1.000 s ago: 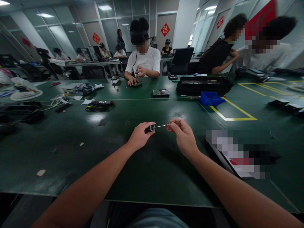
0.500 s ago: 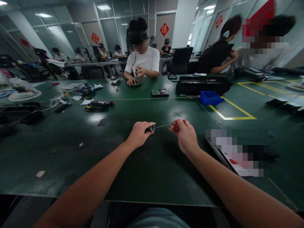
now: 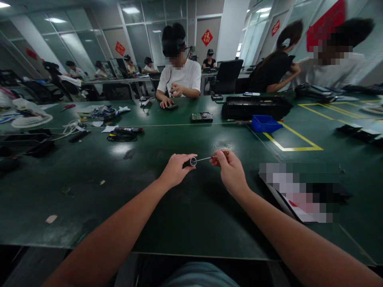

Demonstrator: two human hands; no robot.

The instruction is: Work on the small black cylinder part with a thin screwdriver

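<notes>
My left hand (image 3: 175, 170) is closed around a short dark cylinder (image 3: 193, 162) with a silvery ring at its end, which faces right. My right hand (image 3: 231, 171) pinches a thin metal rod (image 3: 204, 159), like a slim screwdriver shaft; its other end is hidden in my fingers. The rod points left, and its tip is at the cylinder's ringed end. Whether the tip is inside or only in front of it, I cannot tell. Both hands are a little above the green table (image 3: 179, 223).
A blurred-out packet (image 3: 296, 199) lies right of my right forearm. Farther back are a blue bin (image 3: 266, 123), a long black housing (image 3: 257, 107), a circuit-board device (image 3: 202, 116) and coiled black cables (image 3: 122, 134). Across the table a person in white (image 3: 179, 75) handles small parts.
My right hand has moved left with the rod, closing the gap to the cylinder. My left hand has barely shifted to the right.
</notes>
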